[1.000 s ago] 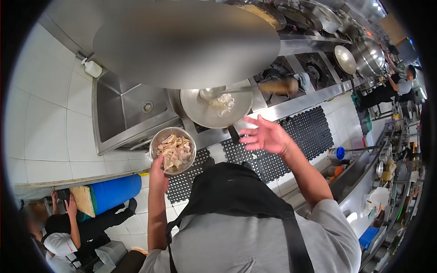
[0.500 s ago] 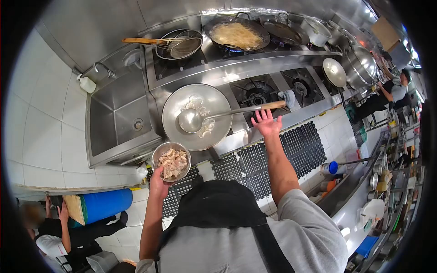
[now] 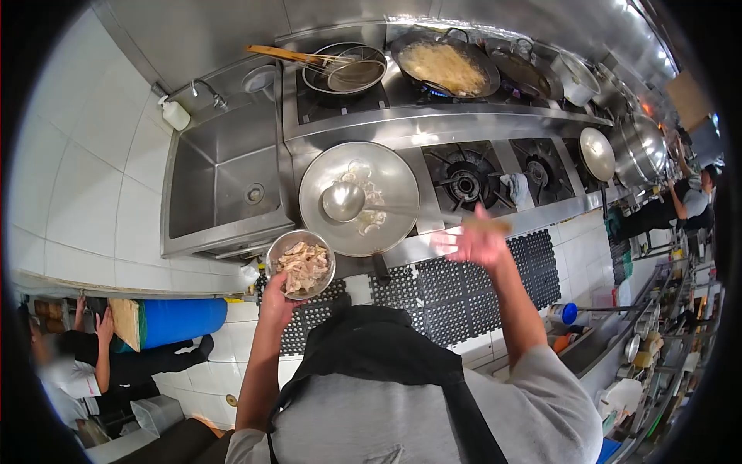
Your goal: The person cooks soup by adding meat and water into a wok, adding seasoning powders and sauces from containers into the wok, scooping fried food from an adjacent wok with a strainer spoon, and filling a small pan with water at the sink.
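Bowl: From where I stand, the metal bowl is just beside the near-left edge of the large wok and holds pale strips of food. The left hand supports it, fingers closed around the near-left side and the thumb at the rim. For good control, carry the bowl level, keep the thumb clear of the strips, and hold it close to the wok so that nothing drops on the black floor mat.

Ladle: The ladle lies across the wok, its cup inside among a few whitish pieces, its wooden handle reaching out to the right. The right hand is at that handle, fingers apparently spread; motion blur prevents me from telling whether they grip it. Sound practice is to take the wood rather than the metal shaft, close all fingers evenly, and avoid knocking the wok's rim.

Markings: No brand name or wording is legible. The white pump bottle beside the sink and the blue drum show no readable label. A person at the left wears a shirt with a small red mark, too small to read.
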The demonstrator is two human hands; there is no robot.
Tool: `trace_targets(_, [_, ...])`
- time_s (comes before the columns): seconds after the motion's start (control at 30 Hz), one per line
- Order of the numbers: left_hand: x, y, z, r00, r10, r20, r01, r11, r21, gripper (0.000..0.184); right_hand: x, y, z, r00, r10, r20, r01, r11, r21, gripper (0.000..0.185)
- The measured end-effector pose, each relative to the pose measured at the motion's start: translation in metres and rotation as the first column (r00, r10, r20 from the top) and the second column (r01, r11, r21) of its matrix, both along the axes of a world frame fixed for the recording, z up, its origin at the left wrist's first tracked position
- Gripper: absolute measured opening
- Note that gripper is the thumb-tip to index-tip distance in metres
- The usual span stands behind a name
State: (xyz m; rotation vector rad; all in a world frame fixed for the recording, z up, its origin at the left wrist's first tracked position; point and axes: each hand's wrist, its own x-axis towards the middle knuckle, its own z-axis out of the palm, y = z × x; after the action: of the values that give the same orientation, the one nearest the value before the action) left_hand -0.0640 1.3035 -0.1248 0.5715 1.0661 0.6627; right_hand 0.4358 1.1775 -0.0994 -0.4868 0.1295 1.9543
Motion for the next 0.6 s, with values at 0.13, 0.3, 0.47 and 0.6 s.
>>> trace_targets(0.13, [-0.028,0.006,-0.009,0.999,0.050,0.015,-0.050,0.999,-0.017,0.047,-0.104,-0.063,0.046,0.941,0.305,0.149,-0.278,0.944,-0.178,0.060])
trace_targets(0.3, [-0.036,0.010,-0.011,0.993,0.101,0.065,-0.100,0.995,-0.005,0.048,-0.130,-0.054,0.083,0.185,0.370,0.911,-0.357,0.889,-0.288,0.048])
trace_targets(0.47, [-0.021,0.021,-0.005,0.998,0.062,0.012,-0.062,0.998,0.031,0.048,-0.146,-0.045,0.052,-0.700,-0.052,0.712,-0.306,0.923,-0.233,0.057])
trace_targets(0.6, [-0.021,0.031,-0.013,1.000,-0.022,0.005,0.022,0.999,0.047,0.046,-0.150,-0.078,0.077,-0.728,0.035,0.685,-0.264,0.908,-0.327,0.060])
